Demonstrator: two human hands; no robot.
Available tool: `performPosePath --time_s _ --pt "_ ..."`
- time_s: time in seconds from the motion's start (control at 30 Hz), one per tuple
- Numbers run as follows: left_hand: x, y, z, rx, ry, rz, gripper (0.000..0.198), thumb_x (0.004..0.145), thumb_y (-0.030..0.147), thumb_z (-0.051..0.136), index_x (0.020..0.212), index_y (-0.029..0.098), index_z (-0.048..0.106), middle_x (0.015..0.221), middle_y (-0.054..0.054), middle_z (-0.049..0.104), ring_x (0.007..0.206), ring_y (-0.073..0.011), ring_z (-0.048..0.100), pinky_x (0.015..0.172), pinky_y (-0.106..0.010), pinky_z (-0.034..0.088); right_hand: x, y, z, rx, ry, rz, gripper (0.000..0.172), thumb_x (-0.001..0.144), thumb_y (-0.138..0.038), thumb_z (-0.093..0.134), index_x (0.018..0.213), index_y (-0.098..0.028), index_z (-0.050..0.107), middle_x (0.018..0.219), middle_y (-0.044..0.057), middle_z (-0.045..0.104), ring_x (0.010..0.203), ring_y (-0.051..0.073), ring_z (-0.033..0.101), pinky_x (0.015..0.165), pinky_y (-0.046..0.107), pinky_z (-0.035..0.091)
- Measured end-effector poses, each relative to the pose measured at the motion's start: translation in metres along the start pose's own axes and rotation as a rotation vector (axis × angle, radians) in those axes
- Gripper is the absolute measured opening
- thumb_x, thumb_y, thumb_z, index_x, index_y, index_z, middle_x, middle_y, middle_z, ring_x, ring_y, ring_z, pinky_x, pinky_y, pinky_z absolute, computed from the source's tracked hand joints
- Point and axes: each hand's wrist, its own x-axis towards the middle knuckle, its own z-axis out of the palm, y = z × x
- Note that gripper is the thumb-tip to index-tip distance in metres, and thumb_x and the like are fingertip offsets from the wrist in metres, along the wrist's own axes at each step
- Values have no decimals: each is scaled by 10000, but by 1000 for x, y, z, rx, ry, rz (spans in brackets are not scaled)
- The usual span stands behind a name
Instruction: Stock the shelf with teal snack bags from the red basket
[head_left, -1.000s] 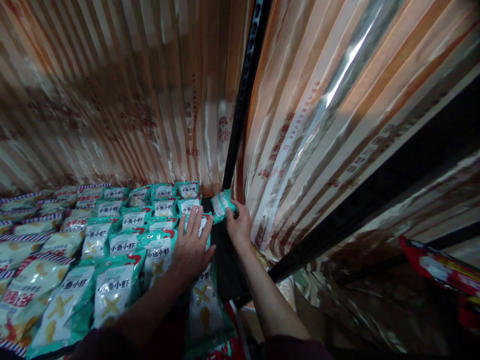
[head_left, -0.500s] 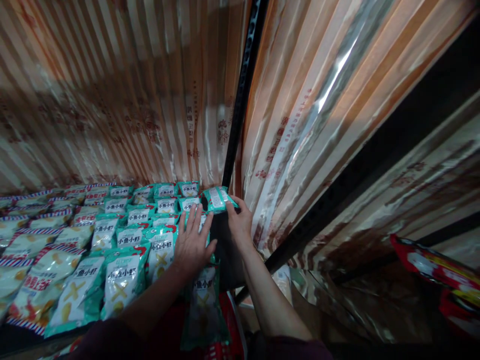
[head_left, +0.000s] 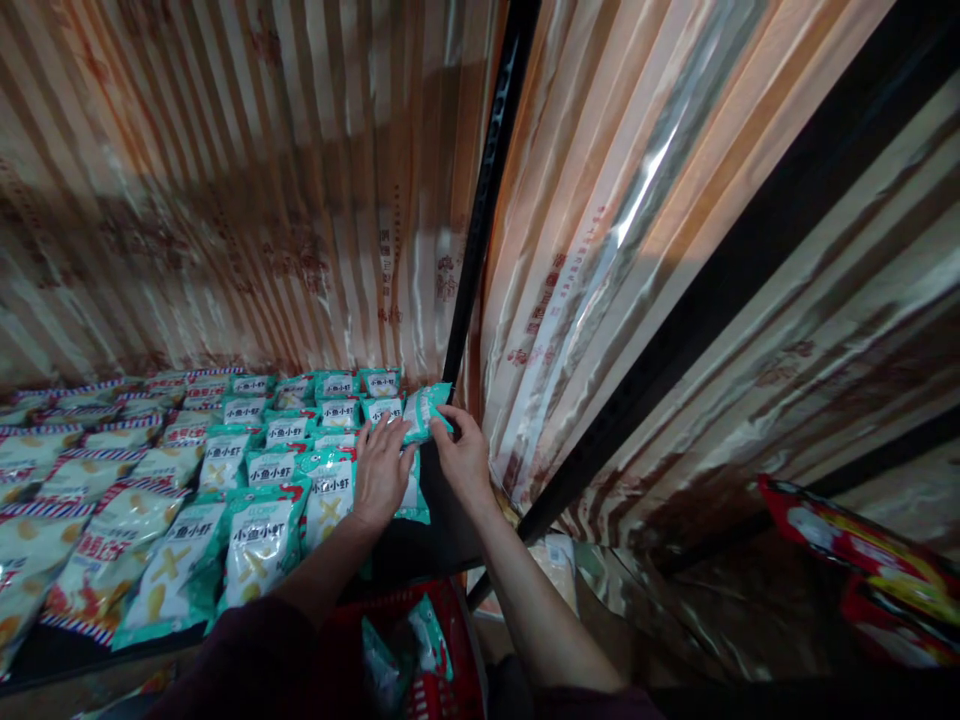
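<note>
Rows of green-and-white snack bags [head_left: 260, 540] stand on a dark shelf [head_left: 442, 510]. At the right end of the back rows, a tilted green-and-white bag [head_left: 424, 410] is gripped at its right edge between the thumb and fingers of my right hand [head_left: 461, 455]. My left hand [head_left: 381, 475] lies over the bags just left of it, its fingertips by that bag's lower left edge. Whether the left fingers press on it cannot be made out.
Cream bags with striped edges [head_left: 97, 550] fill the shelf's left side. Below the front edge is a red basket [head_left: 469, 640] with green bags inside. A black post [head_left: 487, 200] rises behind my hands. Red packets [head_left: 862, 540] lie at the lower right.
The bag in my right hand has turned more upright and come closer to the row. My left hand's fingers have drawn together beside it. The front bag above the basket has left that spot.
</note>
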Motion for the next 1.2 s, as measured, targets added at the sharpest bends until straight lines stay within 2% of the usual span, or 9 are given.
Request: performPosePath --time_s 0.13,0.27,0.37,0.5,0.77,1.0,1.2 --pt "8 -8 3 -67 31 -97 295 925 243 372 1059 194 630 1101 -84 692 1137 -215 581 1068 -490 337 0 0 -1 -37 -43 -31 308 827 -388 529 987 -172 679 980 84 690 851 188 641 761 307 519" --pt "8 -11 4 -42 18 -103 333 941 253 313 953 199 641 1019 -69 709 1102 -199 597 1075 -463 334 -3 5 1 -54 -55 -52 317 854 -378 496 1029 -179 669 997 85 688 858 185 642 776 306 512" --pt "3 -9 3 23 -26 -89 319 934 297 343 1025 181 625 1063 -78 698 1135 -216 574 1084 -457 320 -4 8 6 -85 -24 -58 305 853 -361 484 989 -163 671 951 92 685 831 188 635 767 308 504" --pt "-4 -5 1 115 -78 12 365 883 349 453 1136 124 590 1148 -123 665 1183 -263 536 1118 -490 251 -3 7 8 -118 -3 -61 284 843 -363 490 917 -158 672 877 83 679 765 180 617 731 299 491" --pt "-6 3 -6 141 -91 54 432 850 384 522 1169 97 575 1101 -131 675 1196 -281 518 1154 -504 156 -7 1 2 -142 -18 -33 288 847 -391 488 849 -163 663 797 56 663 685 164 590 683 280 464" --pt "0 0 -3 60 21 28 283 876 257 487 1110 132 587 1084 -105 678 1129 -247 564 1132 -524 194 -5 -9 -2 -105 -1 -69 302 858 -394 482 907 -157 662 880 78 684 792 179 612 732 284 468" --pt "4 6 -9 12 131 50 215 892 247 490 1036 118 585 1005 -112 684 1103 -248 576 1113 -519 233 2 -21 -7 -47 22 -33 328 837 -434 514 903 -153 668 852 73 682 757 175 614 715 286 481"
